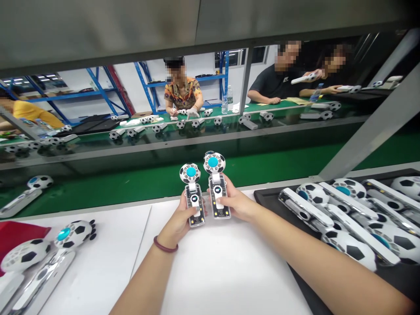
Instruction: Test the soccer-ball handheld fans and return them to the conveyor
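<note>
Nearest: white worktop (226, 271), both forearms reaching in over it. A dark red band sits on the left wrist.

Left hand (179, 221) is wrapped around the clear-cased handle of a small handheld fan with a football-patterned head and blue centre (191, 186), thumb lying on the handle front. Right hand (238, 203) is closed in the same way on a second fan of the same make (215, 181), thumb pressing the white button strip. Both fans stand upright, side by side, nearly touching, heads up, above the worktop's far edge.

Left, flat on the worktop: two more football-headed fans (42, 249) beside a red cloth (19, 234). Right: a black tray (265, 197) stacked with many like units.

Judgement: a side-by-side check looks to be in hand. It would go best with the heads held level, faces toward the eye, thumbs square on the buttons, fingers clear of the blades.

Beyond: green conveyor belt (131, 183) carrying one fan at left. Farther: a second line, several seated people handling similar fans, blue racking behind.
</note>
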{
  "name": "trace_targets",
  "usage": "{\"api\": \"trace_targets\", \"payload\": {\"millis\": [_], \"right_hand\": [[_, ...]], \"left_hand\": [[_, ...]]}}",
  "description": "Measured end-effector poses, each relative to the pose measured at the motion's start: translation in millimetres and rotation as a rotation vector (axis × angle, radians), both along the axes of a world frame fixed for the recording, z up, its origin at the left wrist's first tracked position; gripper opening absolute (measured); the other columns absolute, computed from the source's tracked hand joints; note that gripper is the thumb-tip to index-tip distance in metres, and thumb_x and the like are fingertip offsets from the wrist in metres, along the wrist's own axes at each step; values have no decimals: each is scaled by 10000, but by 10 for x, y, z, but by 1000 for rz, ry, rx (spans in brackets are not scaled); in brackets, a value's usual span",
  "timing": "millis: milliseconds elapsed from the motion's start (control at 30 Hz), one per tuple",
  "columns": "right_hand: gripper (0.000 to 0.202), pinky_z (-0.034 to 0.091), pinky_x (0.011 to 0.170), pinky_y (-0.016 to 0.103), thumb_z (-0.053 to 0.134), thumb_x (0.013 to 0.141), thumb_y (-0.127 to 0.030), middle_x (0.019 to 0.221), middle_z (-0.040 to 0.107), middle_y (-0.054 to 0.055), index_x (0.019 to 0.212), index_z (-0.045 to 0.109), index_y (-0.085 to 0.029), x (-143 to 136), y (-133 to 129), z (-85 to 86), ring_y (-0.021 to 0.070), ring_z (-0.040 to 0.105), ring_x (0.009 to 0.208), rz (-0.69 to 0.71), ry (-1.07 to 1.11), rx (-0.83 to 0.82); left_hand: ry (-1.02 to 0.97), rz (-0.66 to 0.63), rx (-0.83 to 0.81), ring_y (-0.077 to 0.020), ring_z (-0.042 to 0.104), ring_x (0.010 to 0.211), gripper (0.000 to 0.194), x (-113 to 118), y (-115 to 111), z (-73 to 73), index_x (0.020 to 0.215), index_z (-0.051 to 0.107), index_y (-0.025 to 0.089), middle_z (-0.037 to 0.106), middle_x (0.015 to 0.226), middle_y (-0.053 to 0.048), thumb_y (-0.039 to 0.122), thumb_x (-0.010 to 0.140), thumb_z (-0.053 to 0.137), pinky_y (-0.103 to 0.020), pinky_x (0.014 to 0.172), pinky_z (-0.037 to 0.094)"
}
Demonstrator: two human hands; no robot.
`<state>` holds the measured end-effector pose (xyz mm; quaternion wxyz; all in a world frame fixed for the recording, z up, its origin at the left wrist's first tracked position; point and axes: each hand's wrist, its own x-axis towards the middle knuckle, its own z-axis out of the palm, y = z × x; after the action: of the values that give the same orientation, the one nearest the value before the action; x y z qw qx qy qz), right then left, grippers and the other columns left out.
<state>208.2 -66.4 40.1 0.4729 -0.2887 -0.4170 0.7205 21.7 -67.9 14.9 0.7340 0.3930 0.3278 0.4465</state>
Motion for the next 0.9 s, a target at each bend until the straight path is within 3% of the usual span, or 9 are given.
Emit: {"api": "trace_targets", "payload": {"millis": [200,300,433,600,767,900], "right_hand": [[995,449,838,367,710,605,-206,1150,496,72,1372,82,-284,-6,65,-94,193,556,934,-77,-97,140],[980,449,839,371,688,641,-220,1173,472,83,1372,39,-281,-18,62,-50,184,566,914,-95,-95,201],[889,457,821,371,651,708,-206,1101,487,61,1352,47,-306,-23,-31,167,170,573,889,-74,-28,329],[773,483,777,359,636,748,-196,1099,477,49,1306,124,-347,33,-292,584,169,559,920,-72,4,476],[528,497,763,347,627,771,-199,1155,465,33,1180,331,-353,196,-520,925,167,553,943,-148,31,605],[457,503,795,344,677,725,-230,1052,524,40,1120,460,-310,401,-612,1148,178,561,929,-253,91,570]], "left_hand": [[20,54,32,-230,593,894,733,44,-12,-29,1265,290,286,591,1027,-53,117,651,654,-413,811,471],[24,101,91,-214,596,855,706,72,-50,77,1249,306,294,583,1011,-39,144,656,660,-386,775,485],[-12,148,209,-185,590,788,596,101,-141,416,1174,349,282,571,949,-22,193,674,659,-351,724,492],[-8,135,389,-169,571,753,514,128,-336,872,1084,396,272,551,944,-28,265,664,690,-319,659,492],[-1,102,492,-159,555,730,428,109,-586,1193,1000,467,248,533,935,-35,319,650,703,-285,622,483],[-48,137,506,-162,559,716,351,28,-748,1426,949,556,234,554,860,-32,353,648,693,-303,655,506]]}}
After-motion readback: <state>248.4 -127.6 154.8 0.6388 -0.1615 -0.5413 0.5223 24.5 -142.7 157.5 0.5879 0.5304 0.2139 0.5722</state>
